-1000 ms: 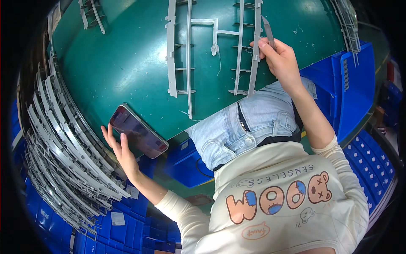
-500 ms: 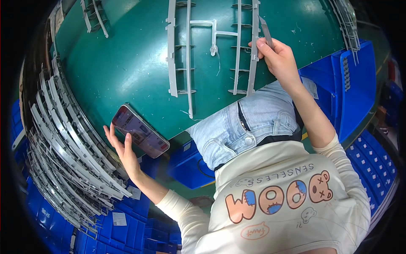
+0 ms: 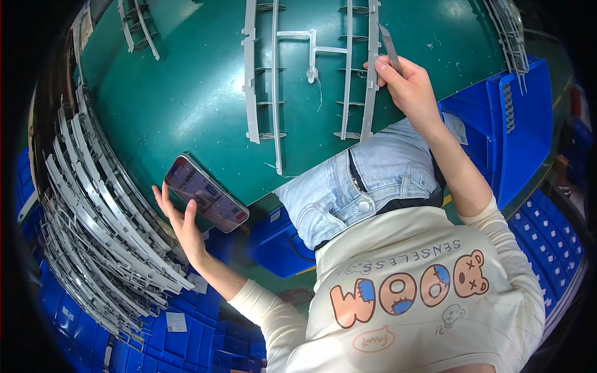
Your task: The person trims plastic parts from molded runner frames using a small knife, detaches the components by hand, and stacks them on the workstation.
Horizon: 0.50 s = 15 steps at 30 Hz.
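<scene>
At upper right of the frame, the right hand pinches a knife, its fingertips at the right strip. The left hand spreads its fingers, thumb over the phone. At top centre, the runner links both pairs of strips, apparently not separated; whether the pile at left is finished, I cannot tell.

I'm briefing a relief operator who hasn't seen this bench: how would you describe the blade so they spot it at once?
On the green table, find the central gray frame of long strips. At its outer right strip is the person's right hand, gripping the blade. It is short, plain and slant-tipped, unlike the long, tabbed strip beside it.
</scene>
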Motion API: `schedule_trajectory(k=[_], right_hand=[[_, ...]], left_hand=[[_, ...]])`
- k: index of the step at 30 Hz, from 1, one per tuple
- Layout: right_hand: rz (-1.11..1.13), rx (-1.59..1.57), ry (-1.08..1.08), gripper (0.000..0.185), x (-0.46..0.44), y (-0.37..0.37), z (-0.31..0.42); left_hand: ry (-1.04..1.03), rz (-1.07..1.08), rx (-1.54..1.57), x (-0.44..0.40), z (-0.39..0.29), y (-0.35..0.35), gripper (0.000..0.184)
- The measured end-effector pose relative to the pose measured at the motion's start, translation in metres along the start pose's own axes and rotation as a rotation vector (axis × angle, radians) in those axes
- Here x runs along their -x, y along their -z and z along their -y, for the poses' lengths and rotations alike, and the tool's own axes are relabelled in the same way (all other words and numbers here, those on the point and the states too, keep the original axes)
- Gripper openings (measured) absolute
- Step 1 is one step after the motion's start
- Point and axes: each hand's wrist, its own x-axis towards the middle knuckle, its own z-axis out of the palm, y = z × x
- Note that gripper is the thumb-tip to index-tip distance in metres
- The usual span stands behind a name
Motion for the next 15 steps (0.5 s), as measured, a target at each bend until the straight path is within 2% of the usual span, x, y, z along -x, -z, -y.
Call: schedule_trajectory(k=[8, 15], right_hand=[[-0.012, -0.004, 0.009, 0.022, -0.0008, -0.0008, -0.0021], [-0.021, 0.019, 0.026, 0.021, 0.0000, -0.0013, -0.0014]], left_hand=[[-0.016, 0.016, 0.032, 0.0001, 0.0030, 0.0011, 0.071], [-0.028, 0.018, -0.013, 0.0008, -0.0011, -0.0016, 0.069]])
